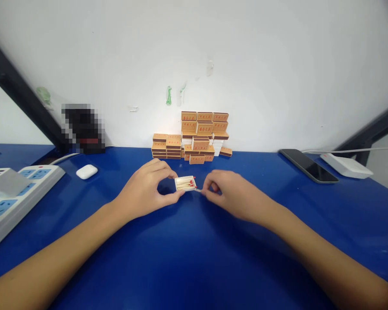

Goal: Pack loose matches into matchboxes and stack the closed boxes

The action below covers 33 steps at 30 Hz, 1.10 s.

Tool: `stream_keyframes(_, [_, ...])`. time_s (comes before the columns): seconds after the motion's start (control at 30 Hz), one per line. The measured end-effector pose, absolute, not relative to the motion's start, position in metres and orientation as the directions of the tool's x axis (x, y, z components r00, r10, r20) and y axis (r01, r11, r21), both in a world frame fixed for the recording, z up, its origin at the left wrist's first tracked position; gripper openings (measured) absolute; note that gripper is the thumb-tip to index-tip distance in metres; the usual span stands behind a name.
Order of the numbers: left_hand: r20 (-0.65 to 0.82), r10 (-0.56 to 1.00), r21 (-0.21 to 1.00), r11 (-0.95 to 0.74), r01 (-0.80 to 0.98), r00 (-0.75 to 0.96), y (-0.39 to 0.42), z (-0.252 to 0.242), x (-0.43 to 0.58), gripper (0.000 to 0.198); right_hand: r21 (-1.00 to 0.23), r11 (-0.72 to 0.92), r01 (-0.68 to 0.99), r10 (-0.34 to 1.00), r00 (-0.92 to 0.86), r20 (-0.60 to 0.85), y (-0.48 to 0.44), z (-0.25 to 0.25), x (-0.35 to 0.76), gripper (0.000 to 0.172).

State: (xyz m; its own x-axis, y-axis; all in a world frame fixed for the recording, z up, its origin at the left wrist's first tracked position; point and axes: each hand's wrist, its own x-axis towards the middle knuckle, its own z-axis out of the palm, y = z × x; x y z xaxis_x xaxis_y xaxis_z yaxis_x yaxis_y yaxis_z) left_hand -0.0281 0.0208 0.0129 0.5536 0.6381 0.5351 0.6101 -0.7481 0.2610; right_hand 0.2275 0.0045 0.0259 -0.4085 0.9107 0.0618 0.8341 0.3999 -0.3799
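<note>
A small white matchbox tray [182, 184] with several red-tipped matches in it is at the middle of the view, its inside facing up. My left hand [150, 185] grips the tray's left end between thumb and forefinger. Just to the right, my right hand [229, 191] pinches a thin match [198, 190], whose red head is at the tray's right edge. Behind both hands, against the wall, stand stacked orange-brown matchboxes [204, 128], with a lower stack [166, 146] on their left.
The blue tabletop [187, 258] bears a power strip [26, 189] and a white earphone case [87, 172] at the left. A phone [307, 165] and a white box [346, 165] with a cable lie at the right. A pixelated dark object [84, 129] stands at the back left.
</note>
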Motion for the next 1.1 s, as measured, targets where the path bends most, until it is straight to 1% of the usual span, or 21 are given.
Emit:
stream_keyframes(0.07, [0.531,0.632,0.265,-0.757,0.598,0.564,0.019,0.011,-0.025,0.021,-0.354,0.442,0.824,0.897,-0.397,0.194,0.01,0.028,0.233,0.011])
stream_keyframes(0.13, [0.528,0.62,0.274,-0.771,0.574,0.581,0.016,0.009,-0.022,0.02,-0.366,0.515,0.775,0.855,-0.435,0.283,0.009,0.029,0.232,0.012])
stream_keyframes(0.2, [0.524,0.608,0.283,-0.785,0.552,0.596,0.013,0.008,-0.02,0.02,-0.394,0.579,0.713,0.815,-0.49,0.31,0.006,0.029,0.228,0.011])
stream_keyframes(0.27, [0.523,0.602,0.287,-0.791,0.541,0.603,0.011,0.008,-0.018,0.02,-0.393,0.609,0.689,0.792,-0.503,0.346,0.005,0.031,0.225,0.011])
stream_keyframes(0.33, [0.524,0.603,0.288,-0.79,0.541,0.601,0.009,0.008,-0.017,0.02,-0.359,0.607,0.709,0.786,-0.47,0.401,0.008,0.033,0.231,0.012])
stream_keyframes(0.4, [0.519,0.61,0.295,-0.786,0.544,0.6,0.009,0.008,-0.017,0.021,-0.309,0.564,0.766,0.801,-0.415,0.432,0.017,0.036,0.243,0.013])
stream_keyframes(0.43, [0.514,0.614,0.299,-0.783,0.546,0.599,0.009,0.008,-0.017,0.021,-0.286,0.533,0.797,0.818,-0.399,0.414,0.022,0.036,0.251,0.014])
stream_keyframes(0.5, [0.502,0.622,0.306,-0.777,0.55,0.6,0.009,0.008,-0.018,0.021,-0.26,0.479,0.839,0.862,-0.393,0.321,0.033,0.035,0.264,0.013])
stream_keyframes(0.6, [0.499,0.626,0.31,-0.775,0.551,0.6,0.01,0.007,-0.019,0.022,-0.27,0.438,0.857,0.899,-0.415,0.141,0.044,0.026,0.276,0.011])
stream_keyframes(0.7, [0.503,0.622,0.314,-0.778,0.544,0.6,0.009,0.007,-0.019,0.023,-0.286,0.423,0.86,0.903,-0.426,0.056,0.048,0.017,0.277,0.01])
stream_keyframes(0.77, [0.502,0.622,0.317,-0.779,0.542,0.601,0.009,0.007,-0.019,0.023,-0.297,0.433,0.851,0.898,-0.437,0.058,0.046,0.017,0.272,0.012])
stream_keyframes(0.8, [0.498,0.623,0.318,-0.778,0.542,0.602,0.009,0.008,-0.019,0.023,-0.312,0.449,0.837,0.891,-0.447,0.081,0.043,0.019,0.269,0.012])
stream_keyframes(0.93, [0.501,0.622,0.321,-0.779,0.538,0.602,0.009,0.007,-0.017,0.022,-0.412,0.555,0.723,0.83,-0.513,0.218,0.02,0.033,0.249,0.013])
stream_keyframes(1.0, [0.511,0.614,0.316,-0.785,0.532,0.602,0.009,0.007,-0.017,0.022,-0.442,0.595,0.671,0.798,-0.558,0.228,0.009,0.038,0.238,0.013])
stream_keyframes(1.1, [0.518,0.612,0.311,-0.785,0.536,0.597,0.01,0.006,-0.017,0.022,-0.442,0.615,0.653,0.783,-0.572,0.245,0.002,0.039,0.232,0.014])
